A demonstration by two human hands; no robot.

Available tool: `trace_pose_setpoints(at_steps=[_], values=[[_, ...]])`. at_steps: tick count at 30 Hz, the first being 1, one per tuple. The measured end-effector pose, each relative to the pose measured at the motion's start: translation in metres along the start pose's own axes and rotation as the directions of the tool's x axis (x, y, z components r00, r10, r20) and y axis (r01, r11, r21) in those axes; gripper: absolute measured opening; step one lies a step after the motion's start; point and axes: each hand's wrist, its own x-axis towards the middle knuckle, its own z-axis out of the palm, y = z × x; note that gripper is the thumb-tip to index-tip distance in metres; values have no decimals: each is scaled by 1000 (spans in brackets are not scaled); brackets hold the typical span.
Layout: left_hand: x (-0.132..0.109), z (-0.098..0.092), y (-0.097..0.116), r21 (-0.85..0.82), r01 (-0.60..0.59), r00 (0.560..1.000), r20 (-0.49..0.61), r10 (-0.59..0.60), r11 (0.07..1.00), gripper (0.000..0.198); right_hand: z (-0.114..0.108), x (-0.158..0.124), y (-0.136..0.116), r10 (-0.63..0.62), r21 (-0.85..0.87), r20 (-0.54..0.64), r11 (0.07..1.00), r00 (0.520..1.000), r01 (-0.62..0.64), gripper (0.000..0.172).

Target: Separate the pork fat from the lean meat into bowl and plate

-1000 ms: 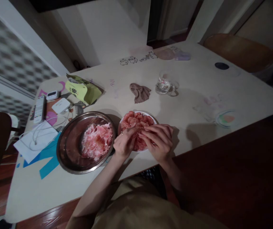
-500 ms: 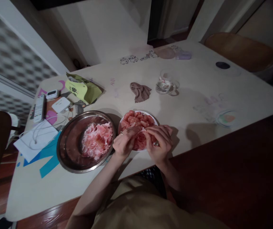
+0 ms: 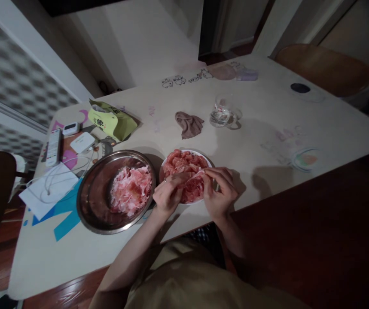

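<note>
Head view: our left hand (image 3: 166, 193) and right hand (image 3: 221, 193), each pinching one pale meat strip (image 3: 198, 175) above the plate (image 3: 206, 158) on the bench (image 3: 255, 141). Fingertips now sit wider apart than half a second ago; the strip, we judge, is being stretched.

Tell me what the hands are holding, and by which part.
A thin piece of raw meat, stretched between both hands: the right hand pinches one end; the left hand holds towards the other, its exact grip hidden.
</note>
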Motion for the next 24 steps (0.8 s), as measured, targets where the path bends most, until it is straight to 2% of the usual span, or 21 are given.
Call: trace_pose_setpoints(at_steps=[5,8,10,13,20,24], values=[[-5,-2,-5,11,7,1000,14,-7,1000,22,0,3,6,51,25,-29,998,998,-51,12],[-5,-4,-8,34,51,999,-18,-51,998,21,-3,8,11,86,32,-70,996,994,-84,10],[-3,-4,-7,36,83,996,-29,-82,996,21,-5,11,12,83,49,-52,996,995,-81,10],[2,-3,-4,16,93,996,13,-94,996,21,-6,12,12,101,86,-11,991,995,-100,11],[12,0,5,-19,120,986,119,-117,993,25,2,6,11,270,206,36,940,962,-272,7],[14,2,9,-14,111,982,152,-107,994,31,8,2,12,307,231,43,923,951,-308,6]])
